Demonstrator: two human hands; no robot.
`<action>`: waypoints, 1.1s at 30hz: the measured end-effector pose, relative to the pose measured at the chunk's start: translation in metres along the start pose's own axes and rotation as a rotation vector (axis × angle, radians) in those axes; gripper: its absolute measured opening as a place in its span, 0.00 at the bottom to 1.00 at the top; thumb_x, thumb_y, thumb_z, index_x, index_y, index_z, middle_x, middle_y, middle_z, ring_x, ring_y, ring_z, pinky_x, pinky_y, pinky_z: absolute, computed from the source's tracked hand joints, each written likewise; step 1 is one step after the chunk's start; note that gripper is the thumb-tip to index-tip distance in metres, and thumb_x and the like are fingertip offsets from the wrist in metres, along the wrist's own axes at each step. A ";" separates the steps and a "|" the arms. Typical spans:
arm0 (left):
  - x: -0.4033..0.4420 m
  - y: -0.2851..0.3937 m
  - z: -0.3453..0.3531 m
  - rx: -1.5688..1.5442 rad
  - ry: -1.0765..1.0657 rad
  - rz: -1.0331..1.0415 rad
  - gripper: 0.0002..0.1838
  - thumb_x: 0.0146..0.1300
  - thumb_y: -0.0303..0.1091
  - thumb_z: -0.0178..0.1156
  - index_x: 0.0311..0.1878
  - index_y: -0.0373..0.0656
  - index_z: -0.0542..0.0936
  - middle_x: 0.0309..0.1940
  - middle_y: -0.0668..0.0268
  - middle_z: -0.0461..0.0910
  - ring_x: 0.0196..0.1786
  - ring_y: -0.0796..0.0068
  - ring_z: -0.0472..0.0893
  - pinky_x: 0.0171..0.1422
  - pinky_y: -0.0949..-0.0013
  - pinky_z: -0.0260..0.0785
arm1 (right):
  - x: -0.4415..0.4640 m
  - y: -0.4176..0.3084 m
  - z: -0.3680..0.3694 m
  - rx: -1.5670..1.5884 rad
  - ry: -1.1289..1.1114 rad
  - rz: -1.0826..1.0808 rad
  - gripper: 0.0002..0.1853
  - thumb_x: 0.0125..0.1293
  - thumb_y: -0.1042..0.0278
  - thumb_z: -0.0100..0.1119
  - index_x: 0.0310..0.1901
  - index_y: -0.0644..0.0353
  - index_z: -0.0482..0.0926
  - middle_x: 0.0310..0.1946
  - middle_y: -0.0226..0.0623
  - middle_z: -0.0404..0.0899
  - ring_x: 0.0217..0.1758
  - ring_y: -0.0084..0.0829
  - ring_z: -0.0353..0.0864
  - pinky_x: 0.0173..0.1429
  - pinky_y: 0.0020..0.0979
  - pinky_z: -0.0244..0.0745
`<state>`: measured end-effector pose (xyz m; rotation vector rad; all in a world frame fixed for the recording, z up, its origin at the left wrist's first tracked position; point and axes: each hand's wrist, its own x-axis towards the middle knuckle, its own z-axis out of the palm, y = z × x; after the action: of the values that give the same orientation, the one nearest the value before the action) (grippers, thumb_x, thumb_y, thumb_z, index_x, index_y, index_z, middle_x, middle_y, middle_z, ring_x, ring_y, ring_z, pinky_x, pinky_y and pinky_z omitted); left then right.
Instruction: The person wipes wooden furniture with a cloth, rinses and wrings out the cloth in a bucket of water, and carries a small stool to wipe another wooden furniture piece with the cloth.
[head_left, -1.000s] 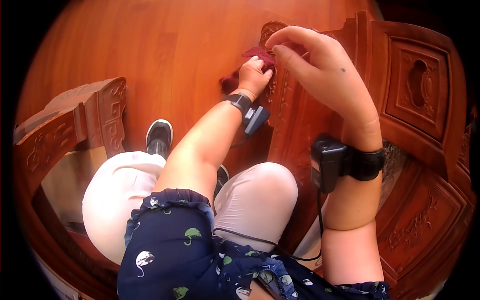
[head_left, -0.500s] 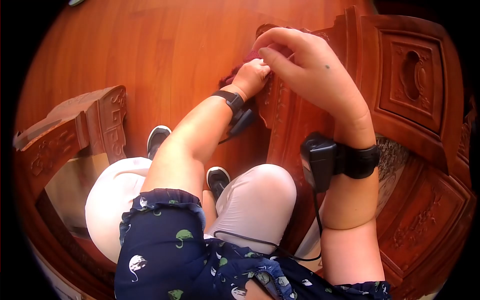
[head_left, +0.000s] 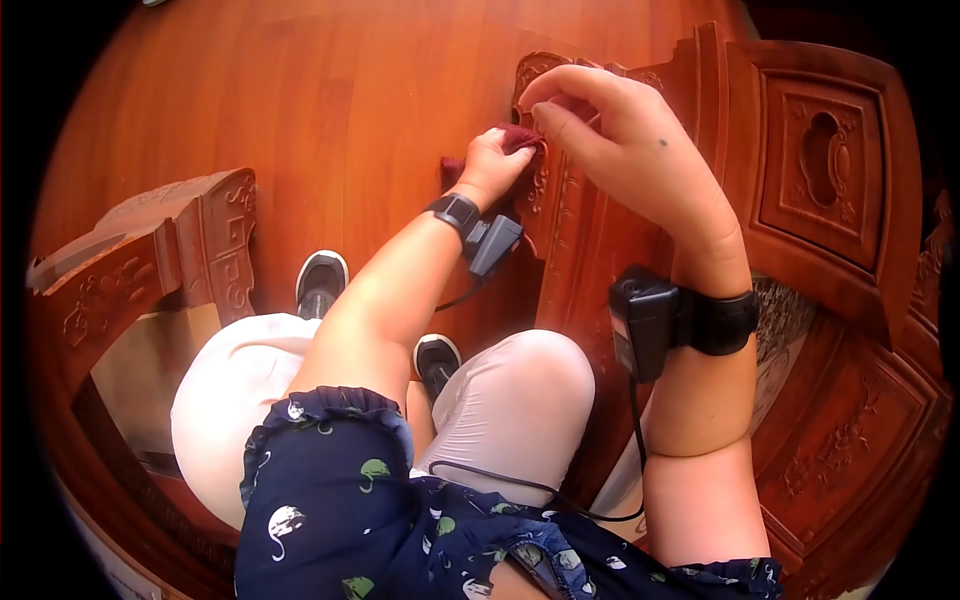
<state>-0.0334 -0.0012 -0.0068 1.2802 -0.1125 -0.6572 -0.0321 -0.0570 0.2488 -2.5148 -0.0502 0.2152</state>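
Note:
A dark red cloth (head_left: 520,136) is gripped in my left hand (head_left: 492,166), against the carved end of the reddish-brown wooden furniture (head_left: 590,240). Part of the cloth hangs out on the left side of the hand. My right hand (head_left: 625,130) is raised over the same furniture, its fingers curved and the thumb near the index finger. Nothing shows between its thumb and index finger; the other fingers are hidden behind them. Both wrists carry black straps with small devices.
Another carved wooden piece (head_left: 215,240) stands at the left. A carved panel (head_left: 825,165) rises at the right. Wooden floor (head_left: 300,100) lies ahead. My knees and shoes are below, and a black cable (head_left: 500,480) crosses my lap.
My left hand moved down and left with the cloth, then turned slightly, so more cloth shows than half a second ago. My right hand shifted a little but keeps its curved shape.

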 end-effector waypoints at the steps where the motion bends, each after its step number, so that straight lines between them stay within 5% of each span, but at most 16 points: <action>1: 0.006 -0.001 0.002 0.144 -0.008 0.089 0.10 0.52 0.29 0.61 0.39 0.38 0.80 0.36 0.60 0.80 0.39 0.68 0.79 0.47 0.69 0.71 | 0.000 0.000 0.000 -0.001 -0.001 0.000 0.07 0.61 0.72 0.54 0.38 0.66 0.77 0.28 0.36 0.77 0.29 0.24 0.75 0.36 0.23 0.71; 10: 0.006 -0.002 0.013 0.516 0.001 0.453 0.08 0.46 0.26 0.60 0.33 0.39 0.78 0.32 0.56 0.76 0.38 0.54 0.76 0.44 0.61 0.70 | 0.002 0.004 0.000 -0.012 0.009 -0.033 0.07 0.61 0.72 0.54 0.38 0.66 0.77 0.27 0.36 0.77 0.29 0.23 0.75 0.35 0.23 0.71; 14: -0.023 -0.001 0.003 0.629 -0.206 0.589 0.09 0.46 0.25 0.59 0.33 0.40 0.75 0.33 0.56 0.75 0.40 0.54 0.75 0.44 0.60 0.70 | 0.001 0.003 0.000 -0.009 0.022 -0.019 0.08 0.61 0.71 0.54 0.38 0.66 0.77 0.26 0.36 0.77 0.27 0.22 0.74 0.33 0.23 0.71; 16: -0.027 -0.007 0.000 0.529 -0.180 0.424 0.09 0.45 0.25 0.59 0.33 0.41 0.75 0.33 0.55 0.74 0.40 0.52 0.74 0.44 0.61 0.70 | 0.000 0.004 0.000 -0.006 0.025 -0.008 0.08 0.61 0.71 0.54 0.38 0.66 0.77 0.25 0.36 0.77 0.26 0.22 0.74 0.33 0.23 0.71; 17: -0.024 -0.014 -0.005 0.553 -0.195 0.361 0.10 0.52 0.26 0.59 0.40 0.42 0.79 0.34 0.60 0.79 0.39 0.66 0.78 0.45 0.70 0.70 | 0.000 0.005 0.000 -0.012 0.026 -0.011 0.08 0.61 0.71 0.54 0.38 0.65 0.77 0.25 0.36 0.77 0.26 0.22 0.74 0.33 0.23 0.71; 18: -0.026 -0.010 -0.004 0.552 -0.195 0.361 0.10 0.52 0.26 0.59 0.40 0.42 0.79 0.34 0.60 0.79 0.39 0.66 0.78 0.45 0.70 0.70 | 0.000 0.005 0.000 -0.016 0.025 -0.013 0.08 0.61 0.70 0.55 0.38 0.65 0.77 0.25 0.36 0.77 0.26 0.22 0.74 0.33 0.23 0.71; 20: -0.030 -0.002 -0.001 0.007 0.056 -0.217 0.10 0.54 0.27 0.56 0.40 0.40 0.78 0.37 0.64 0.79 0.40 0.68 0.78 0.47 0.70 0.69 | 0.000 0.002 -0.001 -0.009 0.016 0.009 0.08 0.61 0.70 0.55 0.38 0.65 0.77 0.25 0.36 0.77 0.26 0.22 0.74 0.33 0.23 0.71; 21: -0.027 -0.004 -0.005 -0.175 0.011 -0.344 0.16 0.58 0.33 0.54 0.48 0.37 0.75 0.47 0.61 0.76 0.49 0.72 0.74 0.56 0.70 0.64 | 0.000 0.001 -0.002 -0.001 0.007 0.030 0.08 0.60 0.70 0.55 0.38 0.65 0.77 0.25 0.37 0.77 0.26 0.22 0.74 0.32 0.23 0.70; 24: -0.015 -0.011 -0.009 -0.469 0.106 -0.611 0.21 0.60 0.39 0.52 0.53 0.37 0.71 0.54 0.57 0.71 0.57 0.69 0.69 0.62 0.67 0.58 | 0.000 0.007 0.001 -0.043 0.042 -0.049 0.08 0.60 0.69 0.55 0.38 0.65 0.77 0.24 0.37 0.76 0.26 0.23 0.74 0.32 0.23 0.70; 29: -0.027 0.012 0.001 -0.345 0.004 -0.525 0.24 0.63 0.42 0.49 0.58 0.37 0.66 0.56 0.56 0.68 0.58 0.68 0.67 0.64 0.66 0.56 | 0.000 0.004 -0.001 -0.043 0.028 -0.022 0.08 0.61 0.69 0.55 0.37 0.65 0.77 0.23 0.37 0.76 0.25 0.24 0.74 0.32 0.24 0.70; 33: -0.024 0.002 0.013 -0.241 0.000 -0.331 0.17 0.60 0.35 0.55 0.50 0.36 0.71 0.50 0.58 0.73 0.52 0.72 0.71 0.57 0.69 0.62 | 0.000 0.005 0.000 -0.024 0.020 -0.018 0.08 0.60 0.69 0.55 0.37 0.65 0.77 0.23 0.37 0.76 0.24 0.24 0.74 0.31 0.24 0.71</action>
<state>-0.0580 0.0002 0.0059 1.0738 0.1785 -0.9246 -0.0326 -0.0609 0.2460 -2.5394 -0.0676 0.1825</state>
